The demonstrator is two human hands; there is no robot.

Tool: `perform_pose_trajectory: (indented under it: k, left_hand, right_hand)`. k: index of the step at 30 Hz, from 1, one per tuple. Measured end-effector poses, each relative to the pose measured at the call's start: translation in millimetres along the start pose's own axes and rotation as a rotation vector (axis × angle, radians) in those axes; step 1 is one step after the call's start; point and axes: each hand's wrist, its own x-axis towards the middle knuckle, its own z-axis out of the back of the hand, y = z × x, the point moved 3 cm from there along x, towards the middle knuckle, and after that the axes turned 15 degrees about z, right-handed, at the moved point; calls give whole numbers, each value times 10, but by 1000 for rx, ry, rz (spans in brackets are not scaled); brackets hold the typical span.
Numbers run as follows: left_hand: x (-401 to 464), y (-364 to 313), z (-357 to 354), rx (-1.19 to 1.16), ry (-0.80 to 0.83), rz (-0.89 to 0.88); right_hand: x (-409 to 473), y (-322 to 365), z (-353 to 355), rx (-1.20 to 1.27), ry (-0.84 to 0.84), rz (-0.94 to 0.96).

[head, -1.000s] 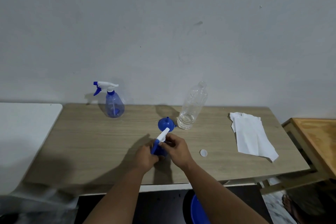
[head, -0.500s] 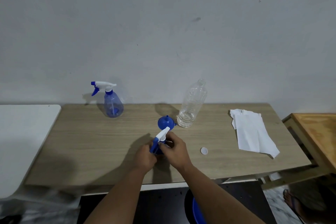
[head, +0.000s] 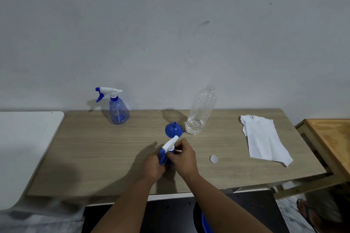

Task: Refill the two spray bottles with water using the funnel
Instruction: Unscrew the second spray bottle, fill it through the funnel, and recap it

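Observation:
Both my hands hold a blue spray bottle near the table's front middle; its body is mostly hidden. My left hand [head: 152, 165] wraps the bottle's body. My right hand [head: 182, 157] grips the collar under its white and blue spray head [head: 169, 145]. A blue funnel [head: 173, 130] lies upside down just behind. A clear plastic water bottle [head: 200, 112], uncapped and holding a little water, stands to the funnel's right. The second blue spray bottle [head: 117, 109] stands upright at the back left with its head on.
A white bottle cap [head: 213, 159] lies on the wooden table [head: 94, 153] to the right of my hands. White paper towels [head: 265, 142] lie at the right. A white surface [head: 24, 147] adjoins on the left, a wooden stand [head: 329, 138] on the right. A blue bucket [head: 205, 223] is below.
My hands stay on the near spray bottle; the right hand has shifted slightly on the collar. The view has drifted a little.

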Motion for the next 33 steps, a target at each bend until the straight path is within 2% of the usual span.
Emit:
perform_pose_trajectory:
  k: [5,10,14,20,24,27,33]
  left_hand:
    - [-13,-4,5,-44,15,-24]
    - [-24,-4,12,-77,28,-29]
    - [-21,-15,18,-75,39,-46]
    - [9,20,22,-65,-23,-20]
    - [6,-11,16,-32,-7,-93]
    - [-20,-18,20,-26,-7,-79]
    - [-13,8,2,-42,16,-63]
  right_hand:
    - [-2,-13,12,114,69,23]
    - [16,10,36,57,16,-3]
    - [20,4,43,101,109,35]
    - [17,18,-37,-23,5,-36]
    - [-8,24,27,132,90,42]
    - [-35,38,56,106,88,111]
    - [-59,-18,35,174,4,29]
